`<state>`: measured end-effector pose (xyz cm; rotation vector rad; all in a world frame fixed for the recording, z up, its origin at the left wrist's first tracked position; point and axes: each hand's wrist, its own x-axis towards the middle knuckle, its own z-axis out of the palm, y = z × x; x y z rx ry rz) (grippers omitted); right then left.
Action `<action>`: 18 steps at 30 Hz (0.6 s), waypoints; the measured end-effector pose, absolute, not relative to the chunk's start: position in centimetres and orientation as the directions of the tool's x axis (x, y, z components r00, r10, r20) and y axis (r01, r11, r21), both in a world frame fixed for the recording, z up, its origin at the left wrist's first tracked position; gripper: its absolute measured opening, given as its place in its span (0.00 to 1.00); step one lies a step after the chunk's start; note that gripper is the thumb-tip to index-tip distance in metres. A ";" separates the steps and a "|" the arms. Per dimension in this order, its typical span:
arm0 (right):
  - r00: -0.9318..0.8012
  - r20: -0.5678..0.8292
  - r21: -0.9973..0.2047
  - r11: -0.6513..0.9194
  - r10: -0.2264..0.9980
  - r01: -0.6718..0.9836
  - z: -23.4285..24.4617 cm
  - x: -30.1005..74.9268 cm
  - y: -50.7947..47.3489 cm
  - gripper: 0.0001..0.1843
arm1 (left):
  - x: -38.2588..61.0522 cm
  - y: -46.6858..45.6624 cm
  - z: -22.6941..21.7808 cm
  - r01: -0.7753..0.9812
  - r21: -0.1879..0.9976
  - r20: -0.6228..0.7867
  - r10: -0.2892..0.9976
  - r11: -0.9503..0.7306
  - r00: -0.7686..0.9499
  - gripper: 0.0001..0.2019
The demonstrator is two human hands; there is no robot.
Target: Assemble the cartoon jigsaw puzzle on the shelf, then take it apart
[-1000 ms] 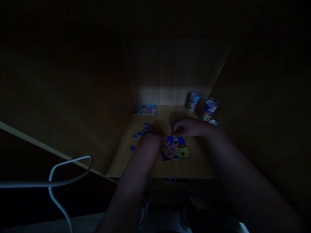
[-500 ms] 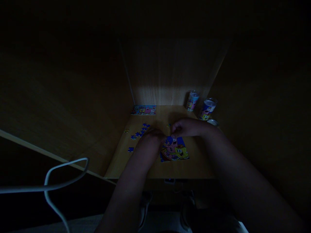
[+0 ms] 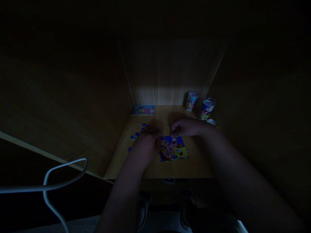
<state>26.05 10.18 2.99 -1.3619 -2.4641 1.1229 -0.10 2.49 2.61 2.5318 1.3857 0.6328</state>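
The bare left hand (image 3: 149, 136) looks blurry and hides part of the small, knobbly blue puzzle pieces (image 3: 136, 134). Whether the bare right hand (image 3: 182, 127) pinches anything is too small to tell. The bendy white cord (image 3: 26, 189) runs off the left edge.

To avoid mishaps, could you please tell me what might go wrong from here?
The left hand could scatter the loose blue pieces beside it. The right hand, at the far edge of the puzzle, might shift it. The right forearm seems close to the nearer canister and could knock it.
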 end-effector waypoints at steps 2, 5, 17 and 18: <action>-0.583 -0.251 -0.657 0.306 0.773 0.689 2.9 26.2 10.2 0.16 | -1.0 2.3 3.5 0.829 0.329 0.281 0.885 -0.453 0.372 0.16; -0.583 -0.254 -0.660 0.302 0.772 0.688 2.8 26.3 10.3 0.15 | -3.0 1.5 4.8 0.927 0.217 0.197 0.944 -0.304 0.264 0.24; -0.584 -0.250 -0.647 0.315 0.772 0.695 2.6 26.4 10.3 0.19 | -9.0 -2.5 4.0 0.992 0.050 -0.069 0.990 -0.117 0.120 0.21; -0.588 -0.254 -0.650 0.315 0.768 0.692 2.6 26.4 10.3 0.19 | -8.7 -2.4 4.2 0.992 0.058 -0.070 0.991 -0.109 0.113 0.20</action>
